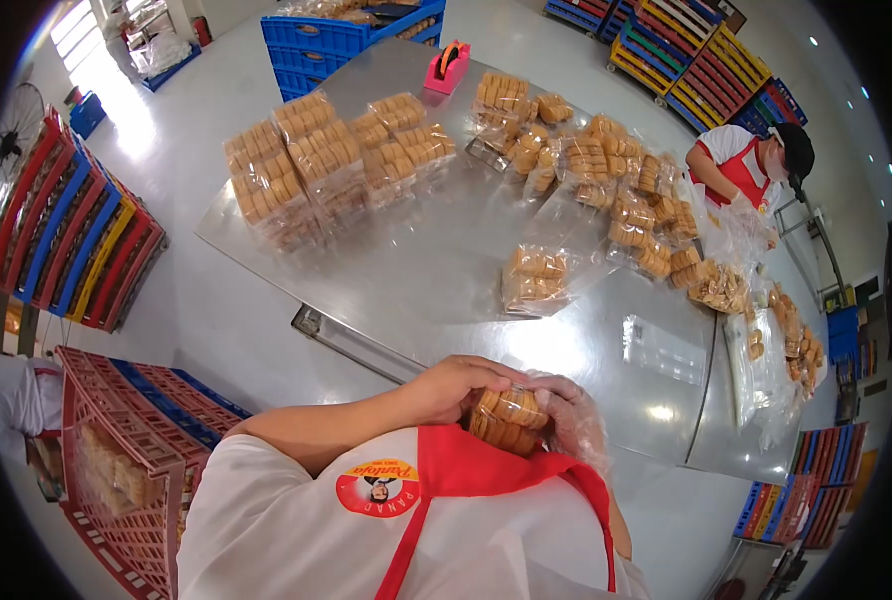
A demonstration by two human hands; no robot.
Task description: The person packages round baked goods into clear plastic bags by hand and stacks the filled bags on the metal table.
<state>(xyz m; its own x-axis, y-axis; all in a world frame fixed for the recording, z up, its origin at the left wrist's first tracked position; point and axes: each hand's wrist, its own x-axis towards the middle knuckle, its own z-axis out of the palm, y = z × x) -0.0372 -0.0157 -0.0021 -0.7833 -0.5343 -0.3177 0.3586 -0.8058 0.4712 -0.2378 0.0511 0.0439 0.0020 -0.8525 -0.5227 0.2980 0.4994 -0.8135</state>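
Close to my chest I hold a clear plastic pack of round biscuits (507, 418) between both hands. My left hand (456, 386) is closed round its left side and top. On the other side my right hand (572, 412), which wears a clear plastic glove, grips the pack. Part of the pack's lower end is hidden by my red apron. Just beyond my hands a larger bag of biscuits (538, 280) stands on the steel table (436, 290).
Stacked biscuit bags (291, 160) stand at the table's left, and many loose packs (616, 180) lie at its right. A pink tape dispenser (448, 67) sits at the far edge. A co-worker (741, 170) handles plastic bags at the right. Crates (76, 220) rise at left.
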